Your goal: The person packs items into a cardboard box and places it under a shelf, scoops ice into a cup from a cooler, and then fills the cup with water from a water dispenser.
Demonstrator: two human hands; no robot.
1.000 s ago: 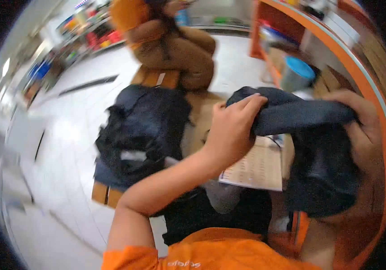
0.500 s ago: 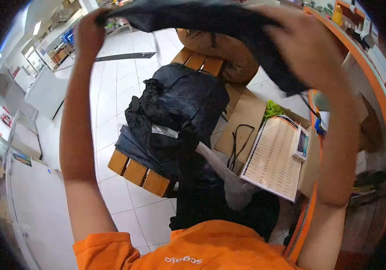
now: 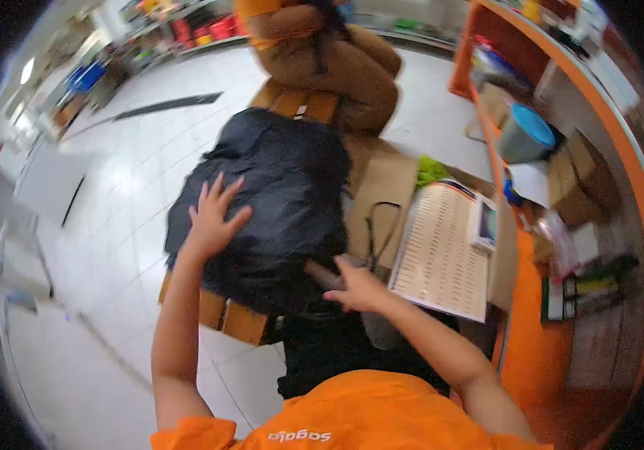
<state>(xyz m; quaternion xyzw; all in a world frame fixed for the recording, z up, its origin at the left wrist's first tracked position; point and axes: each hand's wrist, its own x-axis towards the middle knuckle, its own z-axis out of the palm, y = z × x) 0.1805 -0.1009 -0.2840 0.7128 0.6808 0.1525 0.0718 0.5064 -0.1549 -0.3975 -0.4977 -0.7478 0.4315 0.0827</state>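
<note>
A black cloth or garment (image 3: 284,187) lies spread over a bulky pile in front of me, on a wooden slatted bench (image 3: 245,321). Fingers spread, my left hand (image 3: 215,225) rests on or just over the cloth's left side. My right hand (image 3: 359,286) is at the cloth's lower right edge, thumb and index finger apart. A greyish strip (image 3: 324,276), seemingly plastic, shows beside its fingertips; whether they touch it I cannot tell. What lies under the cloth is hidden.
To the right, a cardboard box (image 3: 504,262) carries a printed sheet (image 3: 438,255), a small white box (image 3: 485,223) and something lime green (image 3: 431,171). A seated person (image 3: 337,71) is at the bench's far end. An orange shelf unit (image 3: 532,352) borders the right, with a blue-lidded bin (image 3: 525,135).
Both hands came down from overhead, where they held a black cloth stretched between them. That cloth now covers the pile, and both hands have let go. The view has shifted, showing the seated person.
</note>
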